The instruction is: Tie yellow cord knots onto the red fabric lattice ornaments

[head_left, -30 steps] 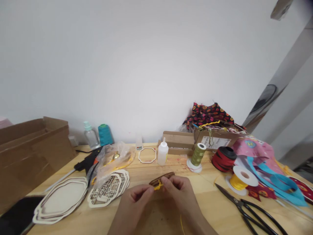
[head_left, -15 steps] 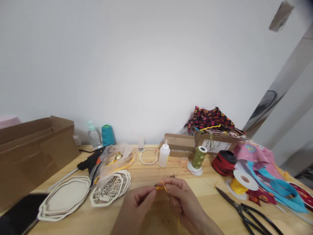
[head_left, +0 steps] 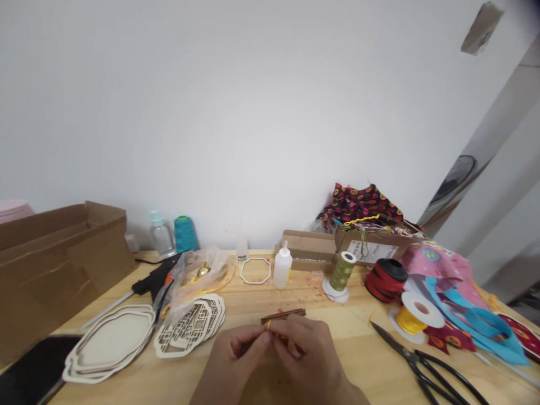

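Note:
My left hand (head_left: 235, 360) and my right hand (head_left: 307, 351) meet at the near middle of the wooden table (head_left: 337, 332). Both are pinched on a thin yellow cord (head_left: 269, 324) at the fingertips. The cord sits against a brown bundle of sticks (head_left: 283, 315) that pokes out just beyond my fingers. Most of the cord is hidden by my hands.
Black scissors (head_left: 426, 360) lie at the near right by a yellow cord spool (head_left: 411, 318). Green spool (head_left: 341, 271), red ribbon roll (head_left: 386, 277), glue bottle (head_left: 282, 266), wooden cut-out panels (head_left: 189, 329), oval frames (head_left: 109, 343), glue gun (head_left: 154, 278) and a cardboard box (head_left: 54, 264) stand around.
My hands have drawn closer together and lowered. The loose loop of yellow cord seen earlier is now pulled in tight at my fingertips, and the brown bundle shows again beyond them.

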A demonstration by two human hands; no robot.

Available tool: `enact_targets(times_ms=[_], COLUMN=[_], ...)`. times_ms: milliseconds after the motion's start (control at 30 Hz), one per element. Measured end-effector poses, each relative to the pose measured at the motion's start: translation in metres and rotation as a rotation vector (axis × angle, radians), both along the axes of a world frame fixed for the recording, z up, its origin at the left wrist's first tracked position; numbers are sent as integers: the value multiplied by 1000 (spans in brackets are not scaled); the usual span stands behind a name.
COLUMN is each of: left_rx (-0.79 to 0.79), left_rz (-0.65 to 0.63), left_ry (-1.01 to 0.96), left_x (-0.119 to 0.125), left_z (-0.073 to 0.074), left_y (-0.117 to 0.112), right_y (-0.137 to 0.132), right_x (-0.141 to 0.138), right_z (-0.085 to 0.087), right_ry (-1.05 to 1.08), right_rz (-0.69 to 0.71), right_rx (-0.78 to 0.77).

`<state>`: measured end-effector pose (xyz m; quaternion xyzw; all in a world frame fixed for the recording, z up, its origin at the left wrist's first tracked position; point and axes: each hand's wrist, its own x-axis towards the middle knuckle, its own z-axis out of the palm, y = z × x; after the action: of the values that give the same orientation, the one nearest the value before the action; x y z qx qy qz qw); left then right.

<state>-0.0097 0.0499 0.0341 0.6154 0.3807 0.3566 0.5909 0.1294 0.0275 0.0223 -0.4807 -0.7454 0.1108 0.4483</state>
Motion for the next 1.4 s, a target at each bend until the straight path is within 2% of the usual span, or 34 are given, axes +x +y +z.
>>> enact_targets(times_ms=[167, 367, 600, 667, 767, 867, 933, 1000, 1167, 1267, 1333, 1400], left_rx=[-18, -235, -427, -426, -337, -290, -271, -247, -156, -135, -141, -168], left_rz=[24, 119, 85, 109, 178, 246, 242, 179, 148, 156, 160, 177], left_ry=[44, 20, -169, -157, -117, -178, -225, -238, -133, -67, -84, -141], left_x=[0, -3, -1, -3, -5, -5, -5, -4, -1, 0, 0, -1], left_z=[0, 4, 3, 0, -3, -4, -6, -8, -10, -12, -14, -16], left_y=[2, 2, 0, 3, 8, 11, 10, 8, 4, 4, 5, 8], right_y=[1, 3, 7, 6, 6, 4, 2, -1, 0, 4, 5, 2], right_x=[2, 4, 7, 7, 8, 8, 7, 6, 2, -3, -4, 1], right_z=[-3, -1, -2, -2, 0, 2, 5, 7, 7, 5, 7, 14], right_ry=[-27, 5, 95, 73, 44, 43, 62, 97, 251, 466, 673, 884], right_rz=[-34, 5, 53, 41, 13, 13, 25, 39, 18, 15, 81, 204], right_rx=[-1, -13, 17, 20, 28, 33, -3, -71, -205, -279, -361, -457])
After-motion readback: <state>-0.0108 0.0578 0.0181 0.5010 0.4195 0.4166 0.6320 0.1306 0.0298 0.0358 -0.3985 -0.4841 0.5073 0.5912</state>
